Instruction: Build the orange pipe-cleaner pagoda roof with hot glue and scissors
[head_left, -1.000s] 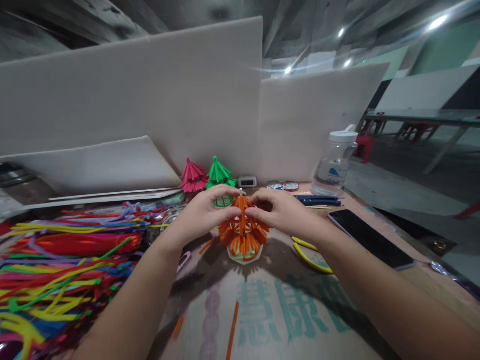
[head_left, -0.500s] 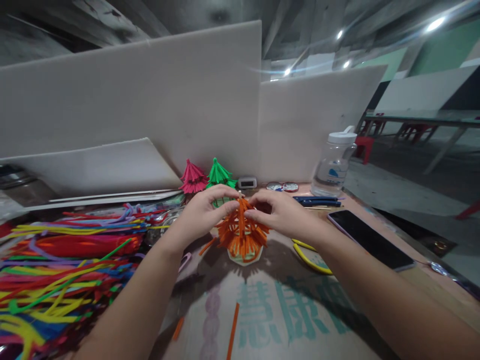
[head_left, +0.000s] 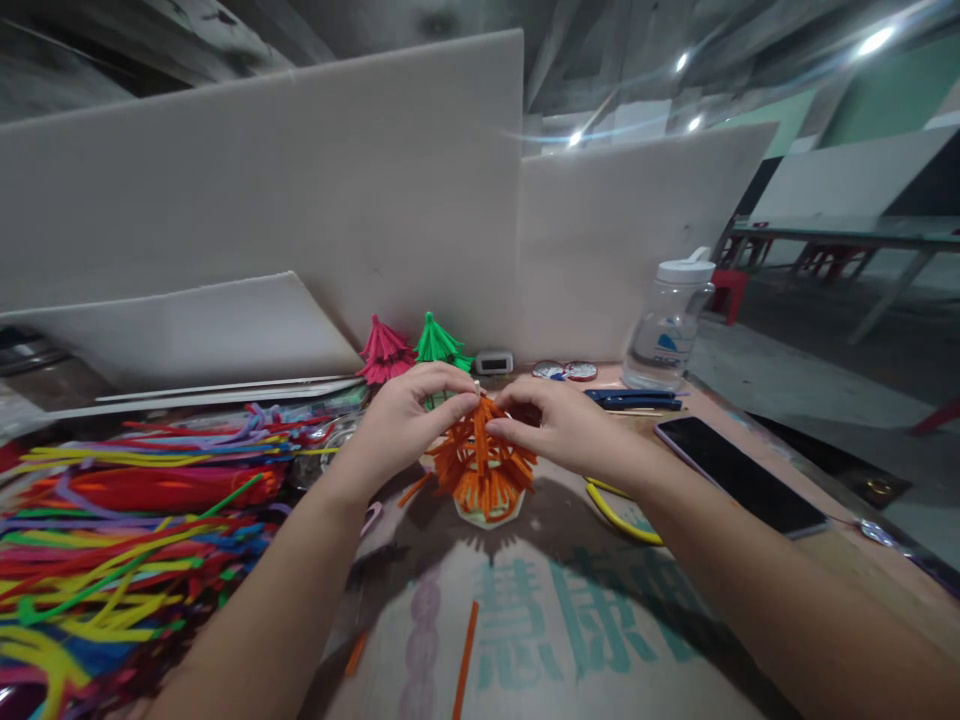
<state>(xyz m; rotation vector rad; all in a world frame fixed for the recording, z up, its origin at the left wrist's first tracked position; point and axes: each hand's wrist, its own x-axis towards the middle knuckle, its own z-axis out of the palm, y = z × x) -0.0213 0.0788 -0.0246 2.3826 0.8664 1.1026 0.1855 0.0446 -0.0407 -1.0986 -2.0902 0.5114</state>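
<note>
An orange pipe-cleaner tree [head_left: 484, 480] stands on a pale base at the middle of the table, its strips spread in tiers. My left hand [head_left: 415, 408] pinches the whitish tip at its top between thumb and fingers. From the other side my right hand [head_left: 546, 415] has its thumb and curled fingers closed on the upper orange strips. Parts of the fingers of both hands are hidden behind the top. Behind my left hand stand a pink tree [head_left: 386, 352] and a green tree [head_left: 439, 342].
Many coloured pipe cleaners [head_left: 135, 540] lie at the left. A phone [head_left: 739, 475], a water bottle [head_left: 667, 325] and dark-handled tools [head_left: 634, 400] are at the right. Yellow-handled pliers or scissors [head_left: 622, 515] lie by my right forearm. An orange strip [head_left: 466, 660] lies in front.
The orange tree's top has tilted or shifted slightly left, with both hands staying on it. The view has moved slightly.
</note>
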